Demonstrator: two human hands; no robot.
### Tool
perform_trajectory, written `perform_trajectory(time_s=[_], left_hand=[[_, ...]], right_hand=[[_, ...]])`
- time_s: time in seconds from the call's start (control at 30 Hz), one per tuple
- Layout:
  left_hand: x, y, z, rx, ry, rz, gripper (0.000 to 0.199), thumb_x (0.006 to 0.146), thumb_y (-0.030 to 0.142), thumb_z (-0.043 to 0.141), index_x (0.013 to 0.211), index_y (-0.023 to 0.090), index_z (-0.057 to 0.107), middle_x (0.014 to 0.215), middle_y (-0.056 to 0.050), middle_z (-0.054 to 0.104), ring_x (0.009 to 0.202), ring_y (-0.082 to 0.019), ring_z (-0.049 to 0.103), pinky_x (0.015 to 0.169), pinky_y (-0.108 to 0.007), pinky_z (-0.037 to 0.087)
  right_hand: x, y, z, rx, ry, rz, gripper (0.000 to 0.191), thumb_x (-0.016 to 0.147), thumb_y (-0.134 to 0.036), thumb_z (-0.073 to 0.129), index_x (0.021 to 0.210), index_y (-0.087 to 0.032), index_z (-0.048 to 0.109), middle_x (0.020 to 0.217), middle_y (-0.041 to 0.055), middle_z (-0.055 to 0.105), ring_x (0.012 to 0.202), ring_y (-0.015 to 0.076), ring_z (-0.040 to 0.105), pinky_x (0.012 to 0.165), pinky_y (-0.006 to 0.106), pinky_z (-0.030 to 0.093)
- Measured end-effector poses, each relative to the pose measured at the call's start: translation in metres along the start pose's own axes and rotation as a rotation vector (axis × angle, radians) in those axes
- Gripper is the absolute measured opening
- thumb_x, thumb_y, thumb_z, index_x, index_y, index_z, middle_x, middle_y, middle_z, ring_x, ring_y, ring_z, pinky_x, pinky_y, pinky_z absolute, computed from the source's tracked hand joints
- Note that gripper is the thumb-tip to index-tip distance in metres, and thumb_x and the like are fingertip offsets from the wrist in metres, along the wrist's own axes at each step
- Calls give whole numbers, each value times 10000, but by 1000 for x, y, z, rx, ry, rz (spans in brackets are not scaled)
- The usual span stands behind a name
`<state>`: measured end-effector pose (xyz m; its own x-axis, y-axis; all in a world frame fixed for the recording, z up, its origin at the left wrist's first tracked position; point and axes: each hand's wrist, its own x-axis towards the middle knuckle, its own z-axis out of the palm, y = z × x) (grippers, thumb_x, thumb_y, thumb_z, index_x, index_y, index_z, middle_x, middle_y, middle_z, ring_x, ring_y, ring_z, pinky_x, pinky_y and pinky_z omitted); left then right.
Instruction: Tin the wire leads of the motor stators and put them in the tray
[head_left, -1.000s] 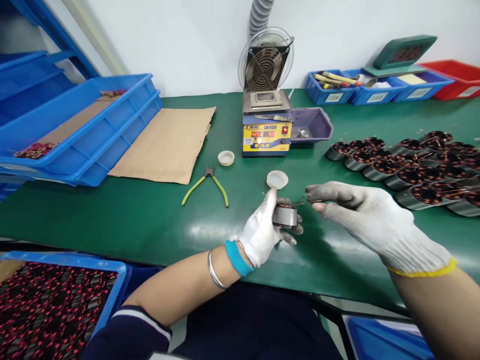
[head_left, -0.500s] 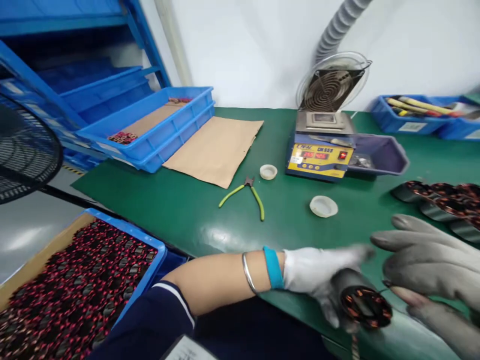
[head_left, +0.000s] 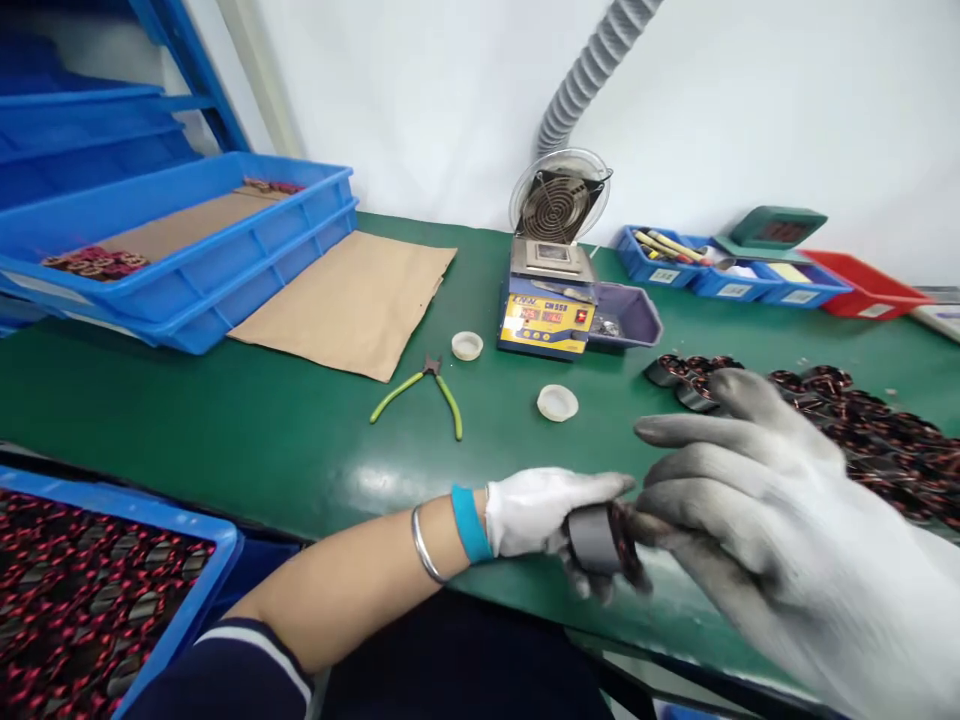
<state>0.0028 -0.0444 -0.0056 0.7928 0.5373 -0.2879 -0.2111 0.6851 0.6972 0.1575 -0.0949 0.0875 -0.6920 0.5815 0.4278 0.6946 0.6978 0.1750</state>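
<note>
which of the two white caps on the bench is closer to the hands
The larger white cap, lying right of the green-handled pliers. The smaller cap sits farther back, beside the yellow-faced machine.

Stator (head_left: pixel 600 537) in left hand (head_left: pixel 540 512); right hand (head_left: pixel 765 530) alongside

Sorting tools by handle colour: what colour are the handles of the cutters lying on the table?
Yellow-green handles on the cutters, clearest in the head view.

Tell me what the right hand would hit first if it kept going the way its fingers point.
The right hand points left, its fingertips at the wound coil held in the left hand. It would probably meet that coil first; whether they already touch is unclear.
</note>
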Motion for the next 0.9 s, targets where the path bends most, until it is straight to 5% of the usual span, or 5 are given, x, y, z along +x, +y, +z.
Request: perform_trajectory(time_s=[0.17, 0.33, 0.47, 0.73, 0.9], left_hand=[[6, 10, -2, -421, 311, 172, 456, 928, 530, 497, 698, 151, 601, 741, -69, 653, 661, -147, 641, 671, -276, 543], [9, 3, -4, -148, -70, -193, 525, 842, 681, 544, 928, 169, 619, 798, -64, 642, 591, -203, 645, 489, -312, 511], [6, -11, 3, 43, 129, 160, 372, 722, 355, 810, 993, 187, 618, 876, -51, 643, 747, -194, 649, 652, -356, 563], [-3, -3, 2, 321, 582, 827, 416, 591, 208, 890, 938, 231, 663, 1175, -65, 600, 1180, -239, 571, 1106, -339, 398], [6, 8, 3, -21, 474, 548, 233, 746, 172, 714, 944, 199, 594, 940, -34, 632, 838, -185, 649, 778, -369, 559]], right_hand=[[-12, 10, 3, 43, 4, 89, 30, 847, -267, 566, 845, -295, 576, 740, -2, 679, 1036, 266, 663, 1184, 562, 247], [-20, 19, 12, 83, 27, 115, 35, 853, -248, 573, 845, -278, 558, 742, 9, 674, 1025, 261, 665, 1149, 544, 314], [-31, 19, 23, 154, 99, 246, 58, 845, -266, 588, 795, -280, 565, 725, -2, 665, 999, 250, 677, 1126, 527, 364], [-37, 12, 38, 923, 392, 1395, 243, 693, -479, 727, 738, -269, 613, 1047, 94, 737, 996, 301, 694, 864, 478, 564], [-35, 16, 52, 787, 83, 1330, 321, 590, -539, 739, 687, -238, 682, 950, 115, 757, 770, 300, 707, 643, 439, 578]])
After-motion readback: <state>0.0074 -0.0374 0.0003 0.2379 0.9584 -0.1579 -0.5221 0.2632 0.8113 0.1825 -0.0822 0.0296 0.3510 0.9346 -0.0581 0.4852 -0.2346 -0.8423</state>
